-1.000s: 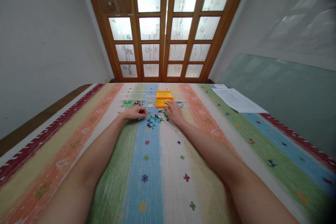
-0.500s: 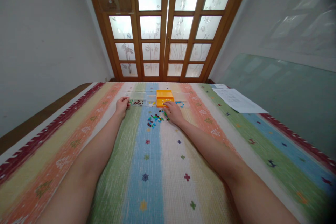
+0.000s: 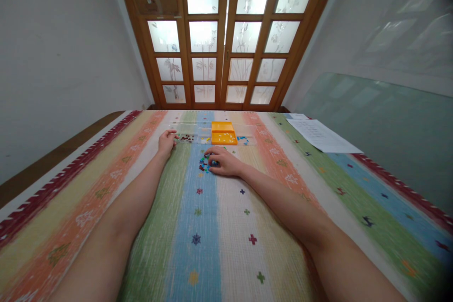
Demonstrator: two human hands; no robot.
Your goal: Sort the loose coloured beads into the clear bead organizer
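Note:
A loose pile of small blue, green and dark red pieces point(image 3: 202, 166) lies on the blue stripe of the cloth. My right hand point(image 3: 226, 161) is over the pile's right side, thumb and fingers curved apart around some pieces and hiding part of it. My left hand point(image 3: 166, 142) is at the left end of a clear tray with dark red pieces point(image 3: 187, 138), fingers slightly apart; whether they grip its edge is unclear. Beside it, an open orange box point(image 3: 223, 125) has small pale pieces in its front half. Blue pieces point(image 3: 242, 139) lie in a clear compartment to the right.
A striped tablecloth point(image 3: 208, 255) covers the table. Printed paper sheets point(image 3: 322, 136) lie toward the right edge. Beyond the table stand wooden doors with frosted panes point(image 3: 226, 54), with a pale green glass-like panel point(image 3: 382, 122) at the right.
My right hand has moved from the front of the orange box back toward me and left, onto the loose pile. The pale pieces in the box are now uncovered. My left hand has barely shifted.

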